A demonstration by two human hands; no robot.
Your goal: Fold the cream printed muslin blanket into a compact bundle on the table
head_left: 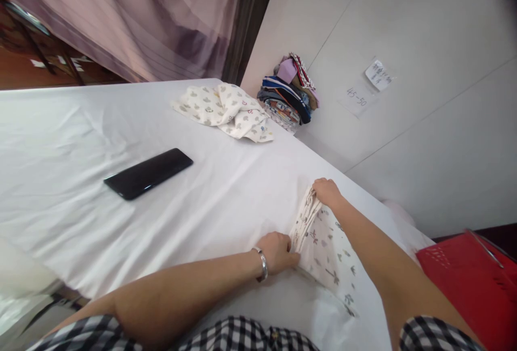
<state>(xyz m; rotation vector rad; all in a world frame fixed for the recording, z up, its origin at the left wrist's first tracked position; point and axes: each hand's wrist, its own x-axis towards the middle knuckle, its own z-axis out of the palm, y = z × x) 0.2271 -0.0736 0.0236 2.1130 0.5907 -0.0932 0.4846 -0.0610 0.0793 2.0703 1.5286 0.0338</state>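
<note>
A pale cloth with a small printed pattern (329, 248) lies on the white-covered table in front of me, its far edge gathered into several layered folds. My left hand (277, 251), with a silver bracelet at the wrist, pinches the near left corner of those folds. At the other end of the folded edge, my right hand (328, 191) grips the cloth, its fingers partly hidden. Farther back, a second pale printed cloth (230, 111) lies loosely crumpled, apart from both hands.
A black phone (149, 173) lies on the white sheet (214, 205) to the left. Folded clothes (288, 92) are stacked beyond the table's far edge, against the grey wall (424, 141) with paper labels. A red plastic basket (472, 281) stands at right. Pinkish curtains (169, 12) hang behind.
</note>
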